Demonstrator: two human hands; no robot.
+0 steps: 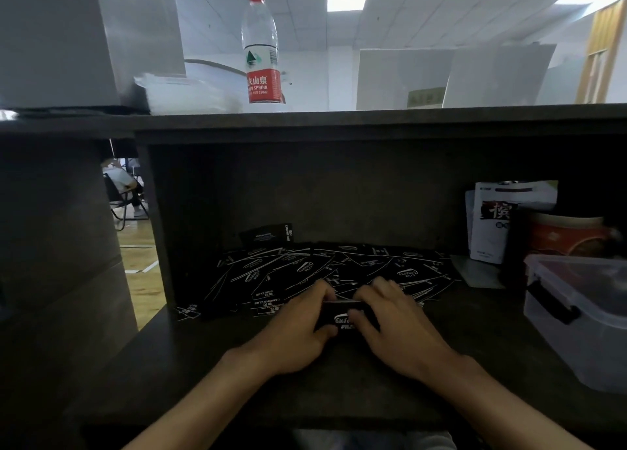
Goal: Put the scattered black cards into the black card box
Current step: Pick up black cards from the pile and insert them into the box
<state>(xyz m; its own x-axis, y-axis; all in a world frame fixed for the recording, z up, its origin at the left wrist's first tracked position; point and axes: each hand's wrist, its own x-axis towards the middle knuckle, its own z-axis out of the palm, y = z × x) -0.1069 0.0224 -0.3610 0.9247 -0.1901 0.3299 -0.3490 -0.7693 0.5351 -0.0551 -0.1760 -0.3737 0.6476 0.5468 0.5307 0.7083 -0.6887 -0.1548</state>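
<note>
Several black cards (pixel 305 269) with white print lie scattered across the back half of a dark desk (pixel 237 381). A black card box (pixel 268 234) leans against the desk's back wall, behind the left part of the spread. Both my hands meet at the front of the spread. My left hand (pixel 298 327) and my right hand (pixel 393 320) together hold a small stack of black cards (pixel 342 319) between them, fingers curled round its ends. Much of the stack is hidden by my fingers.
A clear plastic container (pixel 576 314) with a black clasp stands at the right, with a red tin (pixel 566 236) and white packets (pixel 492 225) behind it. A water bottle (pixel 261 45) stands on the shelf above. The desk's left wall (pixel 152 229) bounds the nook.
</note>
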